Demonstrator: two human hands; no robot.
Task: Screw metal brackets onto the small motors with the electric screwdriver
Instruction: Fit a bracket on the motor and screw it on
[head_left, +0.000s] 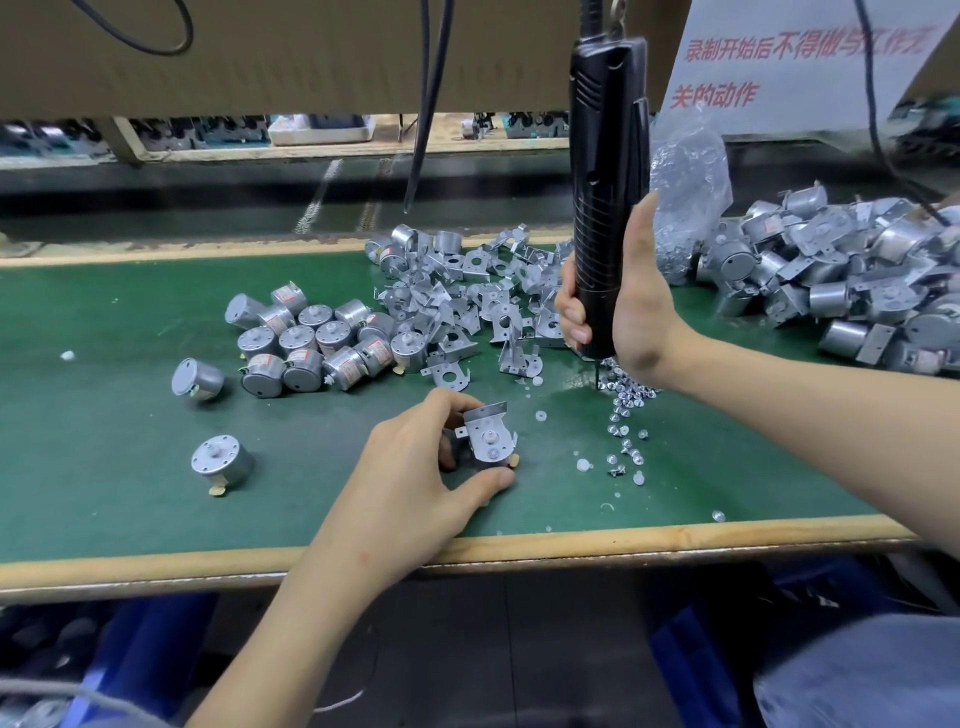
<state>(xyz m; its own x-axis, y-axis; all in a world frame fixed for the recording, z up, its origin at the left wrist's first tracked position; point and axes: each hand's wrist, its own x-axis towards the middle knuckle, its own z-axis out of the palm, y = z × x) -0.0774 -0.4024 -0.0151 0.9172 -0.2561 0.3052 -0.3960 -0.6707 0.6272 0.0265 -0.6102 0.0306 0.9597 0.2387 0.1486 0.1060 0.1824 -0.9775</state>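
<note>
Two hands work at the green tabletop (156, 322).
Near the front edge, the left hand (415, 478) has its grip closed on a small round silver motor (483, 461) with a bent grey metal bracket (485, 413) on top. The right hand (639, 312) wraps its grip round a long black electric screwdriver (605, 234), held upright. Its tip points down into a heap of tiny shiny screws (626, 387) and maybe touches one.
</note>
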